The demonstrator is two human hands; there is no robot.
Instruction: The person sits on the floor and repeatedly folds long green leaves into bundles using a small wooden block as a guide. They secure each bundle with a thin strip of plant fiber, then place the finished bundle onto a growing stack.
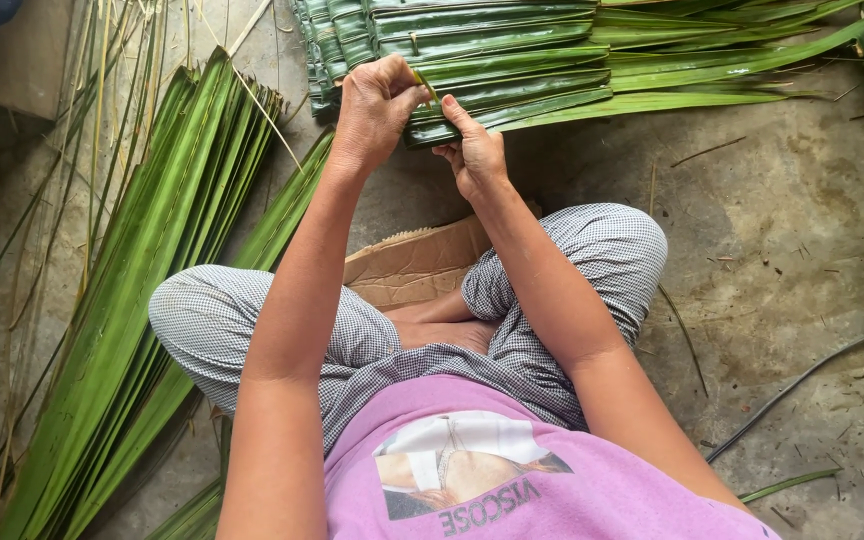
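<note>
Here a panel of folded palm leaves (492, 60) lies on the concrete floor (792, 250) in front of the seated person. The left hand (377, 110) is closed, pinching a thin sliver (424, 82) at the panel's near edge. The right hand (474, 150) grips that edge just beside it. Loose long leaves (152, 280) lie to the left, cardboard (417, 265) under the crossed legs.

Green leaves (512, 70), checked grey trousers (252, 320)
</note>
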